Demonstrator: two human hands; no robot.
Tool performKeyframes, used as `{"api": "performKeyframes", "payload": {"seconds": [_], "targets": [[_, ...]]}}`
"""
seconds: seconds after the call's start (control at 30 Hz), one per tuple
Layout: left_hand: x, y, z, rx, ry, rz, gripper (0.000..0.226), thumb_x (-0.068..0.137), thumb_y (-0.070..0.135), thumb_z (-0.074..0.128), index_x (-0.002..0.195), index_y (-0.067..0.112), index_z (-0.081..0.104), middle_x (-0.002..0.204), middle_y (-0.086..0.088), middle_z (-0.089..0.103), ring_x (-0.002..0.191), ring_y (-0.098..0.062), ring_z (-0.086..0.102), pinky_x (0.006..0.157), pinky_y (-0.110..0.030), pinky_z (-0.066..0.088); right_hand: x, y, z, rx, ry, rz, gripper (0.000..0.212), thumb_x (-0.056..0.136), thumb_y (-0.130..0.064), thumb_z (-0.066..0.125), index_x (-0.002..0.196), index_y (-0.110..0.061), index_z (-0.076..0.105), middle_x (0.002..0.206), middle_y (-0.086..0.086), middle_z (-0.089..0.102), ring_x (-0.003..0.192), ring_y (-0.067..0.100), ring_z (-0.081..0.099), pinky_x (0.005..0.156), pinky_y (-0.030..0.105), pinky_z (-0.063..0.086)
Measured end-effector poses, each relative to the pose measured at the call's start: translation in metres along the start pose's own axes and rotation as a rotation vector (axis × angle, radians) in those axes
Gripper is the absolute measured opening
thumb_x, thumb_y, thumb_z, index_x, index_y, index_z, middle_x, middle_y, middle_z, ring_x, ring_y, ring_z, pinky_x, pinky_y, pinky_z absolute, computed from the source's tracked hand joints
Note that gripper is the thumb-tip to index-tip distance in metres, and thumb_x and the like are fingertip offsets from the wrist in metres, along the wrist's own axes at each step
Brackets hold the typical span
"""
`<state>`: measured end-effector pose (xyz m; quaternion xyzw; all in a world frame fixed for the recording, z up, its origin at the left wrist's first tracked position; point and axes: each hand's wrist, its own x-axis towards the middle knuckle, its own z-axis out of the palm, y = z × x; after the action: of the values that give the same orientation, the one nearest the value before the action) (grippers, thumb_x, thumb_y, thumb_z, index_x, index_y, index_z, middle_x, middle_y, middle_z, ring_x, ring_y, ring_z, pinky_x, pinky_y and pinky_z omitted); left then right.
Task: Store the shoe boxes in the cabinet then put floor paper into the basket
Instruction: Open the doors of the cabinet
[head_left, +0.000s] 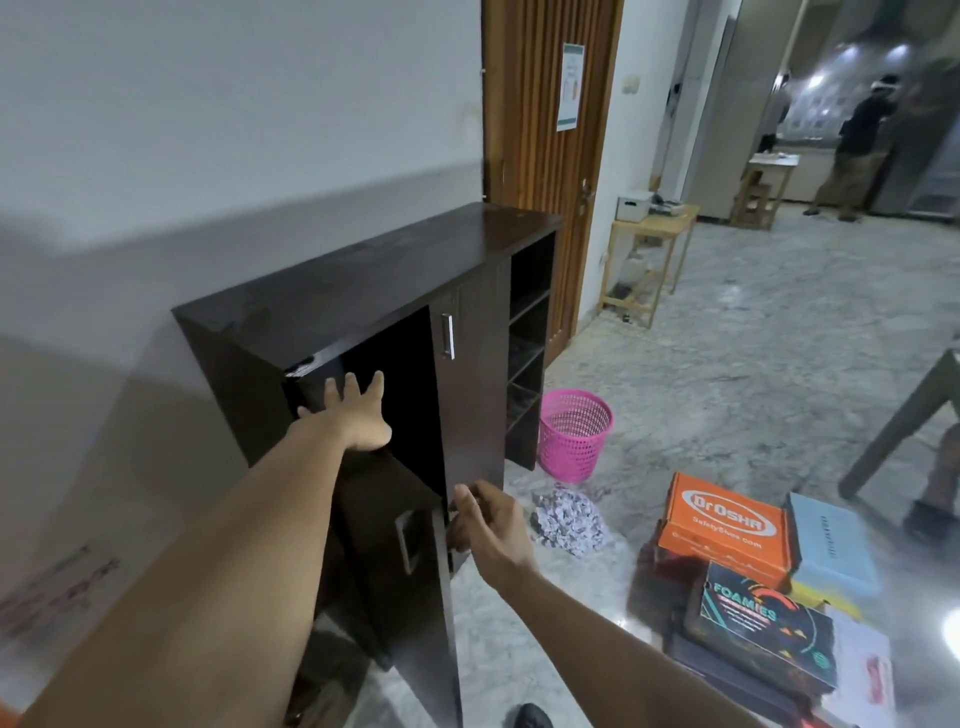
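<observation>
A dark brown cabinet (363, 280) stands against the wall, its left door (410, 582) swung open towards me and its right door (475, 374) closed. My left hand (356, 410) is spread flat, fingers apart, on the top edge of the open door. Lower down, my right hand (488, 525) has its fingers curled around that door's free edge. Several shoe boxes lie on the floor at the right: an orange one (727, 525), a black Foamies one (763, 623), a pale blue one (831, 545). Crumpled patterned paper (569, 519) lies by a pink basket (574, 434).
Open shelves (527, 332) fill the cabinet's right end. A wooden door (550, 130) is behind it, a small wooden table (649, 249) further right. A grey table leg (893, 431) stands at the right edge. A person (857, 145) stands far back on the marble floor.
</observation>
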<state>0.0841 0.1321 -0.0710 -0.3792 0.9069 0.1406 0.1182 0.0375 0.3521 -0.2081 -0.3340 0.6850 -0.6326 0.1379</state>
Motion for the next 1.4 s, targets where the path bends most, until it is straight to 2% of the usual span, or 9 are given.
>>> {"api": "performKeyframes", "payload": {"seconds": [0.23, 0.33, 0.4, 0.5, 0.6, 0.83, 1.03, 1.2, 1.4], "targets": [[0.008, 0.014, -0.023, 0.316, -0.073, -0.024, 0.138, 0.067, 0.068, 0.078, 0.156, 0.034, -0.021, 0.165, -0.009, -0.026, 0.153, -0.039, -0.015, 0.118, -0.07, 0.001, 0.057, -0.006, 0.012, -0.008, -0.191, 0.1, 0.052, 0.102, -0.045, 0.06, 0.072, -0.002, 0.059, 0.047, -0.006, 0.054, 0.044, 0.01, 0.056, 0.046, 0.027, 0.046], [0.027, 0.023, -0.032, 0.362, -0.043, 0.004, 0.144, 0.062, 0.072, 0.079, 0.155, 0.035, -0.023, 0.163, -0.009, -0.031, 0.149, -0.044, -0.026, 0.116, -0.072, -0.005, 0.111, 0.006, 0.0, -0.048, -0.234, 0.198, 0.048, 0.103, -0.041, 0.059, 0.084, 0.003, 0.065, 0.056, 0.006, 0.068, 0.051, 0.019, 0.068, 0.053, 0.034, 0.054], [0.051, 0.023, -0.04, 0.31, 0.097, 0.081, 0.13, 0.071, 0.075, 0.07, 0.157, 0.035, -0.018, 0.164, -0.008, -0.029, 0.147, -0.044, -0.031, 0.115, -0.073, -0.009, 0.157, 0.018, -0.009, -0.14, -0.218, 0.207, 0.042, 0.101, -0.044, 0.059, 0.077, -0.009, 0.066, 0.065, 0.009, 0.072, 0.057, 0.022, 0.071, 0.063, 0.046, 0.059], [0.096, 0.026, -0.053, 0.302, 0.367, 0.143, 0.092, 0.093, 0.067, 0.046, 0.16, 0.03, -0.004, 0.169, -0.006, -0.013, 0.151, -0.04, -0.024, 0.117, -0.072, -0.004, 0.228, 0.029, -0.02, -0.337, -0.147, 0.153, 0.035, 0.1, -0.044, 0.059, 0.076, -0.019, 0.063, 0.073, -0.001, 0.073, 0.068, 0.012, 0.069, 0.067, 0.036, 0.055], [0.143, 0.033, -0.066, 0.278, 0.52, 0.1, 0.07, 0.102, 0.054, 0.033, 0.161, 0.025, 0.01, 0.17, -0.004, 0.005, 0.155, -0.036, -0.01, 0.12, -0.067, 0.0, 0.296, 0.032, -0.02, -0.321, -0.091, 0.162, 0.017, 0.099, -0.036, 0.063, 0.109, -0.022, 0.066, 0.095, -0.009, 0.069, 0.092, 0.015, 0.066, 0.078, 0.024, 0.042], [0.234, 0.058, -0.08, 0.192, 0.489, 0.027, 0.062, 0.104, 0.052, 0.023, 0.159, 0.024, 0.02, 0.169, -0.003, 0.015, 0.156, -0.033, 0.007, 0.122, -0.06, 0.015, 0.406, 0.04, 0.008, -0.271, -0.173, 0.184, 0.09, 0.087, -0.036, 0.077, 0.159, -0.02, 0.026, 0.152, 0.012, 0.048, 0.137, 0.031, 0.051, 0.1, 0.033, 0.043], [0.262, 0.066, -0.07, 0.186, 0.451, -0.04, 0.065, 0.103, 0.06, 0.016, 0.161, 0.031, 0.01, 0.169, -0.001, 0.01, 0.156, -0.031, 0.007, 0.122, -0.062, 0.01, 0.425, 0.056, 0.027, -0.161, -0.07, 0.238, 0.083, 0.081, -0.037, 0.081, 0.144, -0.019, 0.031, 0.14, 0.009, 0.058, 0.124, 0.035, 0.06, 0.088, 0.035, 0.046], [0.261, 0.069, -0.072, 0.194, 0.435, -0.068, 0.065, 0.102, 0.062, 0.015, 0.161, 0.033, 0.009, 0.17, 0.002, 0.009, 0.156, -0.028, 0.006, 0.123, -0.059, 0.009, 0.42, 0.053, 0.019, -0.307, -0.138, 0.295, 0.109, 0.083, -0.051, 0.074, 0.16, -0.027, 0.001, 0.14, 0.01, 0.063, 0.129, 0.038, 0.059, 0.113, 0.058, 0.034], [0.262, 0.07, -0.077, 0.154, 0.376, -0.084, 0.065, 0.102, 0.062, 0.018, 0.16, 0.035, 0.007, 0.17, 0.004, 0.005, 0.156, -0.028, 0.005, 0.123, -0.059, 0.009, 0.401, 0.072, -0.045, -0.464, -0.162, 0.17, 0.112, 0.076, -0.063, 0.07, 0.161, -0.036, 0.003, 0.125, 0.004, 0.072, 0.124, 0.036, 0.062, 0.111, 0.055, 0.036]]}}
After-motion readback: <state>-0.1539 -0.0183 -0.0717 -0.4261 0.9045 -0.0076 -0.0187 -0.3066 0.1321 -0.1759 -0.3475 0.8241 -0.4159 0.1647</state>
